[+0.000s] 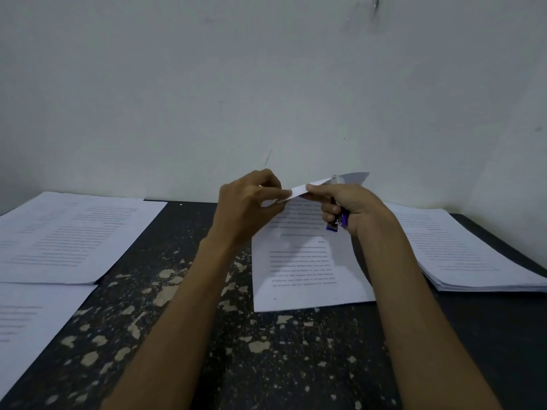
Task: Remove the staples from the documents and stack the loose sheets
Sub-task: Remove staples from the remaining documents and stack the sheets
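Note:
A printed document [305,270] hangs with its lower edge on the dark table [236,350] and its top raised. My left hand [248,205] pinches the top edge from the left. My right hand [346,208] pinches the same edge from the right and also grips a purple stapler [337,224], whose metal end [349,178] sticks up above the paper. No staple can be made out.
A thick stack of printed sheets [461,250] lies at the right. At the left lie a printed document [68,235] and below it another sheet [32,324]. The tabletop paint is chipped. A pale wall [266,84] stands right behind the table.

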